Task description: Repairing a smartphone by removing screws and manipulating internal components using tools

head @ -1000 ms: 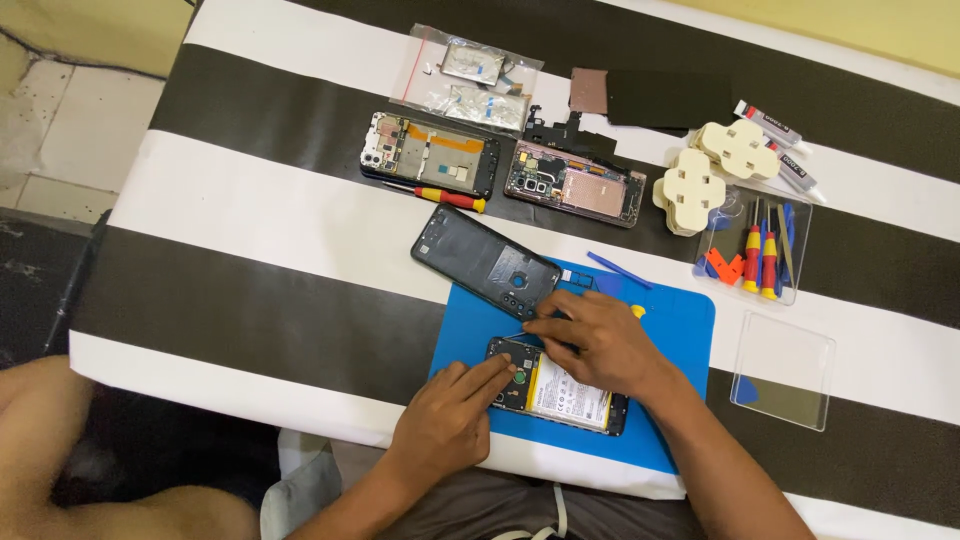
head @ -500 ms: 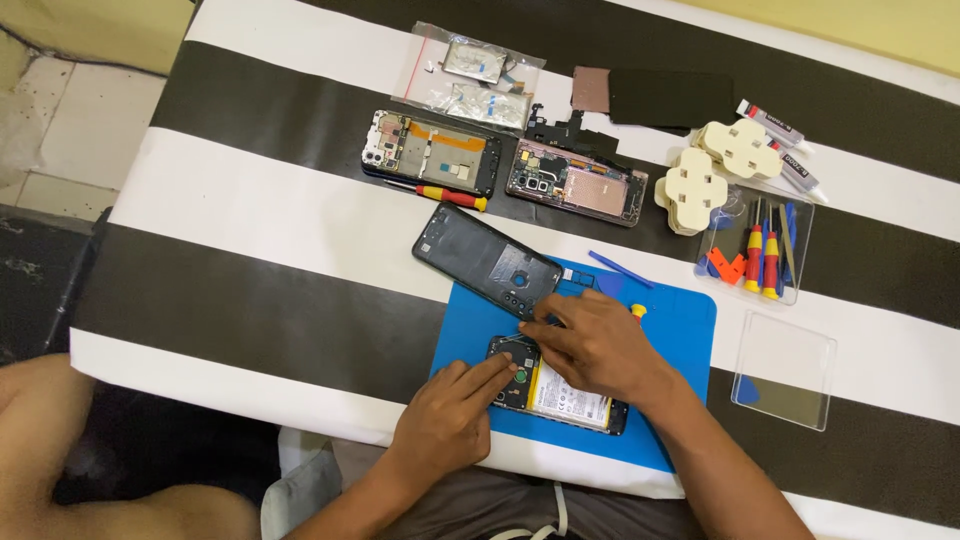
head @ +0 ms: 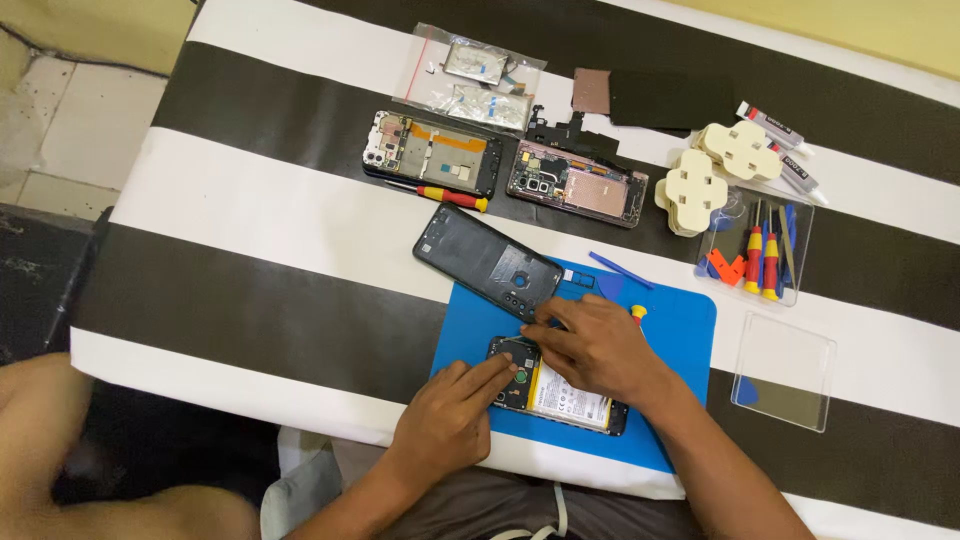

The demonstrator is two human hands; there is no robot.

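Note:
An opened phone (head: 560, 400) with its battery showing lies on a blue work mat (head: 680, 330) at the table's near edge. My left hand (head: 445, 420) rests at the phone's left end, fingertips pressed on its upper corner. My right hand (head: 600, 345) lies across the phone's top, fingers bent down onto it; whether it holds a small tool is hidden. A black back cover (head: 485, 260) lies tilted, half on the mat's far left corner, just beyond my right hand.
Two more opened phones (head: 430, 150) (head: 580, 185) lie further back with a red-handled screwdriver (head: 450, 195) before them. Plastic bags of parts (head: 480, 80), cream foam pieces (head: 695, 185), a clear tray of tools (head: 760, 250), a clear lid (head: 785, 370) and glue tubes (head: 775, 125) fill the right side.
Both hands stay on the phone; my right hand has shifted slightly over its top end. Nothing else has moved.

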